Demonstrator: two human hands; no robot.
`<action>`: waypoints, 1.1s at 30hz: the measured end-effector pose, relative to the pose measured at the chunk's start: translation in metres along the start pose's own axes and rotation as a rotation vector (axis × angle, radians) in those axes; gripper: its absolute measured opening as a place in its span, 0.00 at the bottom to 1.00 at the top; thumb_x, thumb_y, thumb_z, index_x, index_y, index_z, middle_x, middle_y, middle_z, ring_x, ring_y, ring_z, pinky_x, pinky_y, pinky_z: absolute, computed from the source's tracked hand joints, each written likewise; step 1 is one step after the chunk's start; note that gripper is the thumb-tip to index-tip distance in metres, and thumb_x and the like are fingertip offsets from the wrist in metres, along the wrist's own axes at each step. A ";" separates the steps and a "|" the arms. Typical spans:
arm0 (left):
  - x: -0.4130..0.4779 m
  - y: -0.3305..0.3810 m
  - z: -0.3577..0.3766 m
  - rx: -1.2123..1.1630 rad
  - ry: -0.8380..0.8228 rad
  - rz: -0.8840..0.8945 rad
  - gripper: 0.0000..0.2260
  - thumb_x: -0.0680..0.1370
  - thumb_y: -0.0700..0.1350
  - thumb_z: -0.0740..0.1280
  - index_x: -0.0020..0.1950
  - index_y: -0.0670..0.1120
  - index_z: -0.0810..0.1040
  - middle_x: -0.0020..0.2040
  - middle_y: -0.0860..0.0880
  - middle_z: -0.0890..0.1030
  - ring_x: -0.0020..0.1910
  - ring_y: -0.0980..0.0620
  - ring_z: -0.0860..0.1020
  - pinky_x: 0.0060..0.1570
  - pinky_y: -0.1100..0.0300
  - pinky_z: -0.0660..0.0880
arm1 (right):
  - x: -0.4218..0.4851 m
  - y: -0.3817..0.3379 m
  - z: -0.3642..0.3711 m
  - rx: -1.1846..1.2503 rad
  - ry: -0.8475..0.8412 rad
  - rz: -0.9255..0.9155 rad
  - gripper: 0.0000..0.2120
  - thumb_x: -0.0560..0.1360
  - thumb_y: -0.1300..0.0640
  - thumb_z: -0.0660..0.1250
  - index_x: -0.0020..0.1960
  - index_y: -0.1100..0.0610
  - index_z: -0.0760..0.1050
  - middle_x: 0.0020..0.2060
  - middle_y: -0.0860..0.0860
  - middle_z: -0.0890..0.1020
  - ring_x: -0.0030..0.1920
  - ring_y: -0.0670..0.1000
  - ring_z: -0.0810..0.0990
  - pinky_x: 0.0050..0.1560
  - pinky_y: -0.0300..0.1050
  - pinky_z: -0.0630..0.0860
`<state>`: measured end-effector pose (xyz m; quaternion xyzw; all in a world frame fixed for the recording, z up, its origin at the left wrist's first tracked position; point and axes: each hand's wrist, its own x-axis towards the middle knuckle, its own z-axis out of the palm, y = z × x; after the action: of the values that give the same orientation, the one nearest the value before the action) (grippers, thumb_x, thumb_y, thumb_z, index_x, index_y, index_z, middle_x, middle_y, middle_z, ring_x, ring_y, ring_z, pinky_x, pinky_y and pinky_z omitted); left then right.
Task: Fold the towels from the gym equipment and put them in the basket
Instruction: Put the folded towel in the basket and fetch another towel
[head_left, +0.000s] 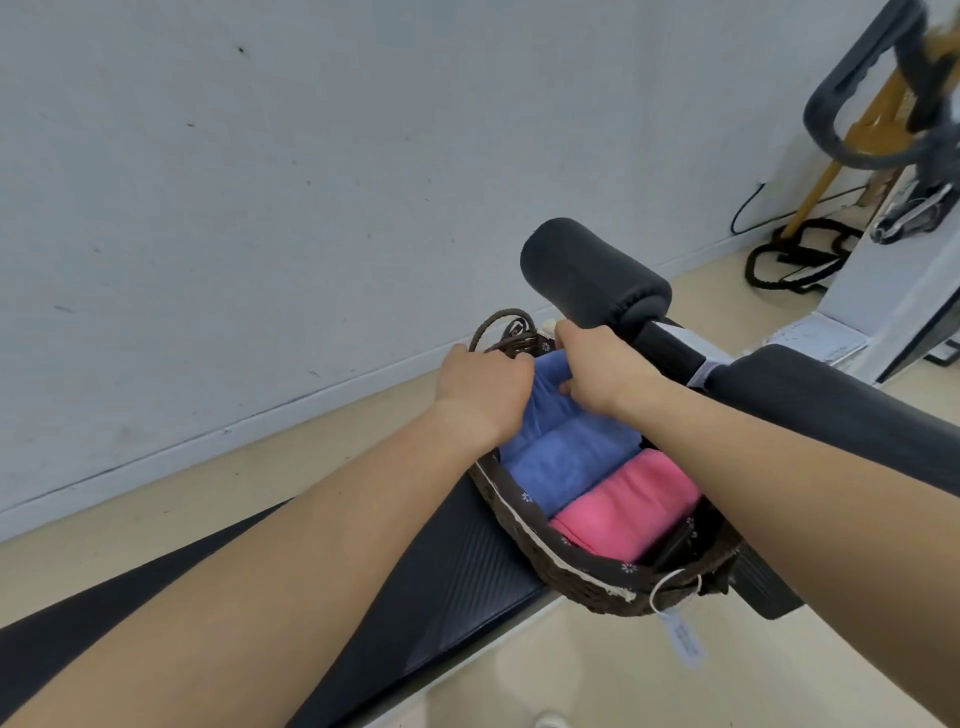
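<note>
Gripping far blue towel (545, 410) from both sides: left hand (483, 395) with fingers curled down over its left edge, right hand (597, 371) with fingers bent over its right edge and thumb pressed into a fold. Lies bunched and creased at the far end of the basket (519, 519), inside the rim. Just nearer, touching it, mid blue towel (571, 462), folded, lying across the basket. Nearer again, pressed against that one, pink towel (628, 504), folded too. Basket dark brown, woven, with a flowered cloth band round the rim, a looped handle (498, 322) at the far end and a white tag (685, 642) hanging from the near corner. Rests on a black bench pad (467, 561). Beyond the hands, a black foam roller (592, 270); behind, a pale wall (260, 208); at far right, black bands (795, 260).
</note>
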<state>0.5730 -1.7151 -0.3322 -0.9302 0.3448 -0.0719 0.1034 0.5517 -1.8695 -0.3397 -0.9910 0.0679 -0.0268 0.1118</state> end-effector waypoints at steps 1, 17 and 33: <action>0.003 -0.002 -0.002 -0.010 -0.037 -0.002 0.10 0.77 0.43 0.62 0.57 0.49 0.70 0.52 0.48 0.80 0.52 0.44 0.79 0.47 0.54 0.62 | 0.001 0.000 -0.002 -0.024 -0.032 0.003 0.12 0.74 0.65 0.67 0.54 0.59 0.69 0.44 0.57 0.75 0.43 0.59 0.78 0.37 0.48 0.72; 0.006 0.009 -0.003 0.101 -0.110 0.080 0.06 0.79 0.40 0.62 0.48 0.51 0.75 0.54 0.49 0.82 0.54 0.45 0.80 0.41 0.56 0.66 | 0.006 -0.013 0.008 -0.483 -0.039 -0.149 0.12 0.77 0.66 0.60 0.56 0.57 0.78 0.57 0.55 0.79 0.56 0.59 0.81 0.41 0.48 0.70; -0.014 -0.017 -0.017 -0.300 -0.265 0.086 0.13 0.78 0.49 0.62 0.60 0.57 0.80 0.57 0.52 0.82 0.56 0.48 0.79 0.53 0.53 0.77 | -0.007 0.000 -0.017 -0.196 -0.372 -0.045 0.27 0.77 0.63 0.58 0.73 0.46 0.69 0.70 0.51 0.74 0.66 0.55 0.75 0.66 0.51 0.73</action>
<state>0.5699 -1.6957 -0.3128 -0.9209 0.3746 0.1076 0.0112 0.5435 -1.8718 -0.3237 -0.9863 0.0261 0.1607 0.0251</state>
